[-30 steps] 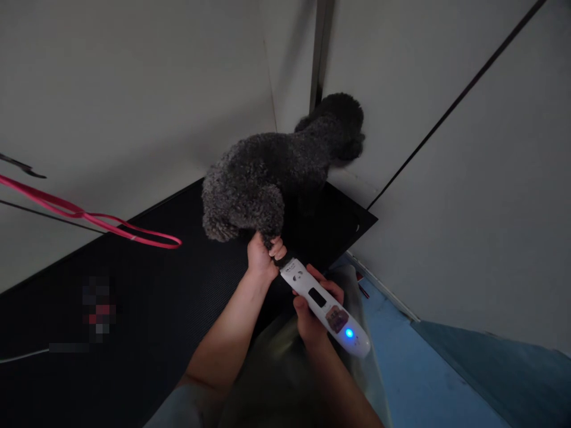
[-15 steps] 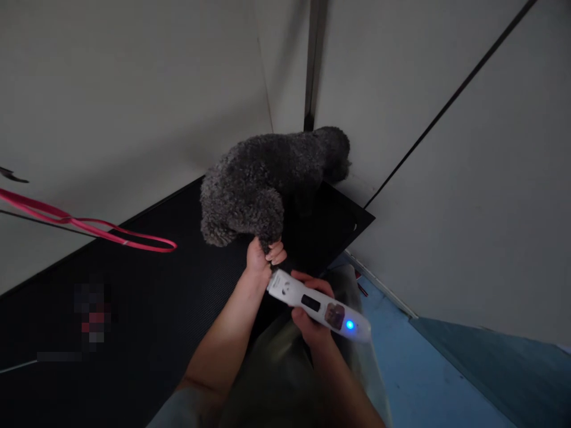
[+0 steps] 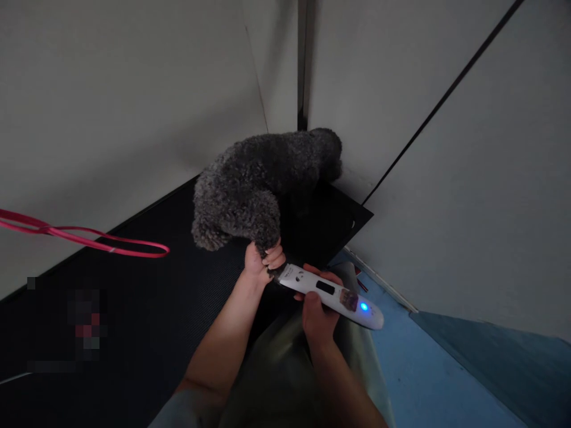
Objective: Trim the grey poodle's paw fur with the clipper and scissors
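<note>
A curly grey dog stands on a black ribbed table, its head turned away toward the wall corner. My left hand is wrapped round the lower part of one hind leg, with the paw showing just below the fingers. In my right hand is a white hair clipper with a lit blue light near its rear end. The clipper's blade end is at the held paw, close to my left fingers; whether it touches the fur I cannot tell.
A pink leash loop hangs over the table's left part. Blurred items lie on the table at lower left. Grey walls meet behind the dog, and a blue floor shows at right.
The clipper has shifted slightly to the right and up, and lies a little flatter. My left hand keeps its hold on the leg. The view has moved slightly.
</note>
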A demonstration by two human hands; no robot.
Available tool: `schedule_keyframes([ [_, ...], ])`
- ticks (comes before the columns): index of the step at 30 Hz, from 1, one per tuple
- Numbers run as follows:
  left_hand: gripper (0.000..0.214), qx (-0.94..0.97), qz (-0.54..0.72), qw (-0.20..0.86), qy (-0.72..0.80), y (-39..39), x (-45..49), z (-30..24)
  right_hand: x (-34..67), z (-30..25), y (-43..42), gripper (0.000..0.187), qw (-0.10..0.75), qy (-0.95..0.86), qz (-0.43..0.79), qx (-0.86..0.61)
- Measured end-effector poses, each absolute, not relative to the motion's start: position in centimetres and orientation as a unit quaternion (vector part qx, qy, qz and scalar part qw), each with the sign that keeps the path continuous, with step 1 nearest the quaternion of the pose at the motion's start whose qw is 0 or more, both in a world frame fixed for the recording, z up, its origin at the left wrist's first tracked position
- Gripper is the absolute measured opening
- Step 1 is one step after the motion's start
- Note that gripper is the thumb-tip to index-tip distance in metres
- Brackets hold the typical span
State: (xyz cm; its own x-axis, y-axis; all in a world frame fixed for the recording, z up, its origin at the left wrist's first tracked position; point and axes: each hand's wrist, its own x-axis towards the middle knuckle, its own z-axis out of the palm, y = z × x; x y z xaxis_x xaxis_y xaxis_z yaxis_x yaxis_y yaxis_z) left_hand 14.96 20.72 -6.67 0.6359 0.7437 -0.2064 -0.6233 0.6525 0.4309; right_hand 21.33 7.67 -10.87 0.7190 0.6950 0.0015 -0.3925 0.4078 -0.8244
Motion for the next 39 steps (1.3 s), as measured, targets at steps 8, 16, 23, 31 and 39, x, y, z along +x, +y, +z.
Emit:
schedule_keyframes([
  [8,0.039,0.141,0.377,0.899,0.171,20.7,14.8,-6.7,22.3,-10.6,8.4,0.033,0.839,0.014,0.397,-0.371],
  [16,0.042,0.132,0.377,0.896,0.196,20.8,14.8,-6.6,21.7,-10.0,8.5,0.037,0.825,-0.019,0.431,-0.364],
  [23,0.044,0.125,0.372,0.895,0.21,20.8,14.8,-6.7,22.0,-9.8,8.9,0.036,0.821,0.023,0.434,-0.371],
  [31,0.039,0.136,0.391,0.892,0.18,21.0,14.7,-7.0,23.3,-10.6,9.8,0.032,0.767,0.137,0.536,-0.325],
  [39,0.041,0.144,0.387,0.893,0.177,21.3,14.7,-7.3,22.6,-10.8,10.2,0.028,0.756,0.149,0.55,-0.323],
])
